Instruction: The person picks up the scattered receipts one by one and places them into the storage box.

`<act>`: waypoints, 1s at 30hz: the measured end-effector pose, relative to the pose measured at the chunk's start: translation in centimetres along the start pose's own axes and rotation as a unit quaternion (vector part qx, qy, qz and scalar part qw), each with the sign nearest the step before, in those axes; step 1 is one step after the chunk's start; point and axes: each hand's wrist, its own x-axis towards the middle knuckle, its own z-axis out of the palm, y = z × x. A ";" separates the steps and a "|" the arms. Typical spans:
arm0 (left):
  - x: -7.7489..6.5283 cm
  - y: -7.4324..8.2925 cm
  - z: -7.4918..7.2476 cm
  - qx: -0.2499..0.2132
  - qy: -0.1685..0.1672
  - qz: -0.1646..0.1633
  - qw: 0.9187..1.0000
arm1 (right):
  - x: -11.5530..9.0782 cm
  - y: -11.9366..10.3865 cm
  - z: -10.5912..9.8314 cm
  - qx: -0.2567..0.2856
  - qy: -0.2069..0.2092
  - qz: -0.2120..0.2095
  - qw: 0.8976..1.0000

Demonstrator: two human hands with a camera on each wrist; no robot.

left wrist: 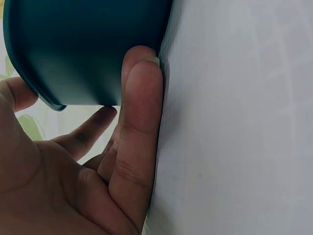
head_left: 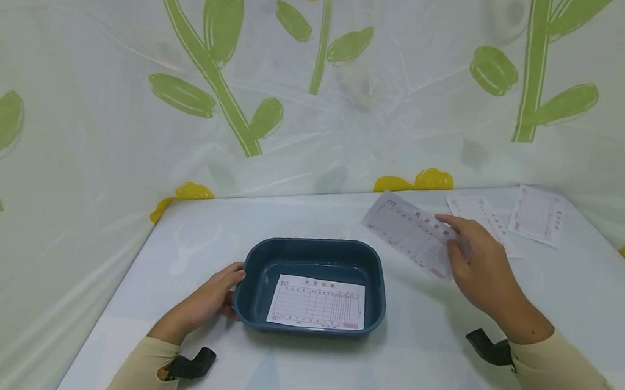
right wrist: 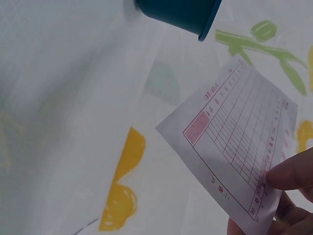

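A dark teal rectangular plastic basin stands on the table, with one printed receipt slip lying flat inside. My left hand holds its left end; the thumb is at the rim and the fingers press against the outer wall. Up and right of the basin, my right hand pinches another receipt slip by its right end between thumb and fingers. In the right wrist view, that slip is tilted and raised above the table.
Two more receipt slips lie at the table's back right, one partly behind my right hand. A white curtain with green leaves and yellow flowers hangs along the table's back edge. Black curved pieces stick out at both wrists.
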 end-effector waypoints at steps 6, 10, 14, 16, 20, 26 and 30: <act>0.0 0.1 0.0 0.000 0.001 -0.001 1.000 | -0.2 -0.4 0.0 -0.003 0.005 -0.009 1.000; 0.1 0.1 0.0 0.000 0.001 0.000 1.000 | -0.2 -0.6 0.1 -0.008 0.010 -0.023 1.000; 0.1 0.1 0.0 0.000 0.009 -0.001 1.000 | -0.3 -0.9 0.2 -0.003 0.017 -0.039 0.999; 0.2 0.1 0.0 0.000 0.013 -0.006 1.000 | -0.3 -1.1 0.3 0.004 0.020 -0.045 0.999; 0.1 0.1 0.1 -0.002 0.015 -0.011 1.000 | -0.4 -1.6 0.6 0.016 0.024 -0.052 0.998; -0.1 0.1 0.0 -0.002 0.014 -0.009 1.000 | -0.2 -2.7 1.4 0.013 0.006 -0.053 0.998; -0.1 0.0 0.1 -0.002 0.013 -0.008 1.000 | 0.0 -3.4 2.0 0.023 -0.005 -0.051 0.998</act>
